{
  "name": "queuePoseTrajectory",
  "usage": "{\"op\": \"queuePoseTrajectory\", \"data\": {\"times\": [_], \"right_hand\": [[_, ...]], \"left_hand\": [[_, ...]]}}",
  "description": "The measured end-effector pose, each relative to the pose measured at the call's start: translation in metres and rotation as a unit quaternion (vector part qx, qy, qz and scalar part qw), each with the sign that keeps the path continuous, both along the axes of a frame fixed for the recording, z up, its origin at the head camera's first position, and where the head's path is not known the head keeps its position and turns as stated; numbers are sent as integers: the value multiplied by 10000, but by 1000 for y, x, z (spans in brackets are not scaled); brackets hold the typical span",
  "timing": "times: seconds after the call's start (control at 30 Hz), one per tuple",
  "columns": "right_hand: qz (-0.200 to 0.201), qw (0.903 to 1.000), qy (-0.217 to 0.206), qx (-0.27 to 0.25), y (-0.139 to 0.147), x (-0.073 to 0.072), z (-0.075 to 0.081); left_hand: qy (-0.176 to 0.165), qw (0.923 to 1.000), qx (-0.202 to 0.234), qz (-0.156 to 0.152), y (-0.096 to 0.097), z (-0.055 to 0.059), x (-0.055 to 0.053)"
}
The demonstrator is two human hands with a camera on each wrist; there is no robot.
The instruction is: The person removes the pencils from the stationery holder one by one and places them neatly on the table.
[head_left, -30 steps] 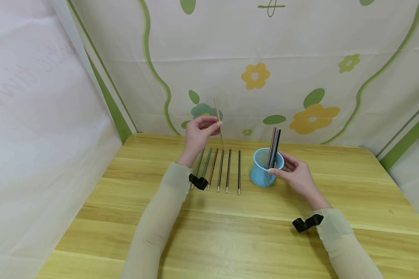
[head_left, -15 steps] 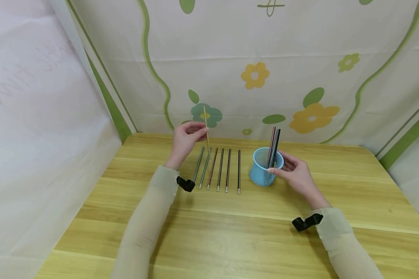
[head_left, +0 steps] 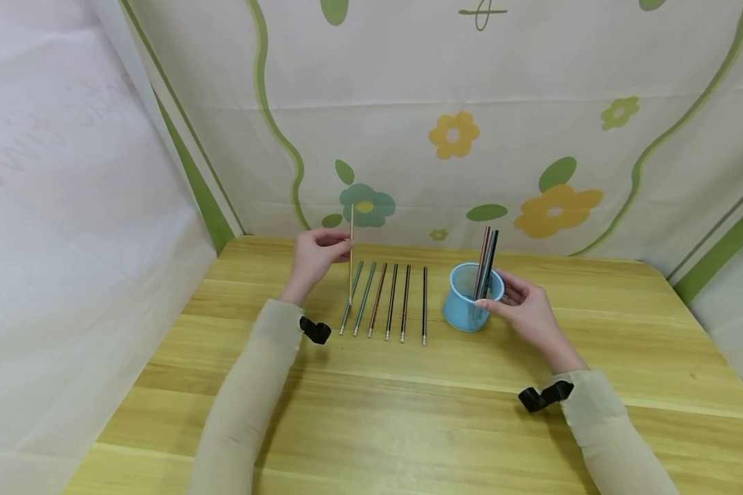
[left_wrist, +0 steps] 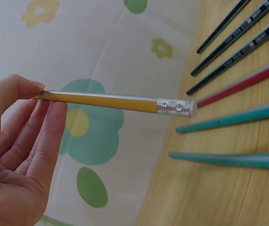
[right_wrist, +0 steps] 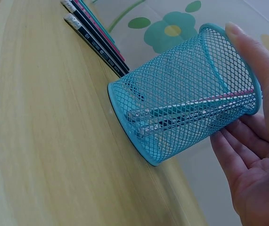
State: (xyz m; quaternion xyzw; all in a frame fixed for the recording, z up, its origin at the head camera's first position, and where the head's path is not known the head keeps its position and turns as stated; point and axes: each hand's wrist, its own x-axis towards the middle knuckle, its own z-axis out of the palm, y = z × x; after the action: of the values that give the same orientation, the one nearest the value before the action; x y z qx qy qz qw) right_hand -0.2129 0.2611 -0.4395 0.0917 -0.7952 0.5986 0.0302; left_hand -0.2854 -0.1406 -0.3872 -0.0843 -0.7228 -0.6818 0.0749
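A yellow pencil [left_wrist: 110,100] with a silver ferrule and pale eraser is pinched between the thumb and fingers of my left hand [head_left: 316,259]. In the head view it stands nearly upright, eraser end down, in front of the leftmost teal pencil. My right hand [head_left: 528,313] grips the rim of a blue mesh pencil cup [right_wrist: 172,89], thumb on the near side, fingers behind. The cup stands upright on the table. Inside it, a few pencils [head_left: 485,251], reddish and dark, lean toward the right. In the right wrist view their eraser ends show through the mesh at the bottom.
Between the hands, several pencils lie in a row on the wooden table [head_left: 408,419]: two teal [left_wrist: 238,117], one red [left_wrist: 247,84] and three black [head_left: 424,302], erasers toward me. A patterned cloth [head_left: 378,82] hangs behind the table, another at the left.
My left hand has moved left and lower with the yellow pencil, from above the black pencils to the teal end of the row; the pencil is more upright. The right hand and cup stay put.
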Motion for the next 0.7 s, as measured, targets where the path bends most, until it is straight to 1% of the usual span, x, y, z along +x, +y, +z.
{"op": "queuePoseTrajectory", "data": {"times": [0.13,0.23,0.33,0.5,0.7], "right_hand": [[6,10000,-10,-24,0,0,0],[-19,10000,0,-7,0,0,0],[-42,10000,8,17,-1,1,1],[-59,10000,-10,30,-1,1,1],[-50,10000,-26,39,-1,1,2]], "left_hand": [[-176,9998,-107,6,-8,-4,-1],[-329,9991,-274,23,-15,-7,-2],[-529,9975,-471,23,-20,-9,-1],[-828,9942,-681,-43,-29,-14,-1],[-1066,9912,-787,-60,-35,-22,-2]]}}
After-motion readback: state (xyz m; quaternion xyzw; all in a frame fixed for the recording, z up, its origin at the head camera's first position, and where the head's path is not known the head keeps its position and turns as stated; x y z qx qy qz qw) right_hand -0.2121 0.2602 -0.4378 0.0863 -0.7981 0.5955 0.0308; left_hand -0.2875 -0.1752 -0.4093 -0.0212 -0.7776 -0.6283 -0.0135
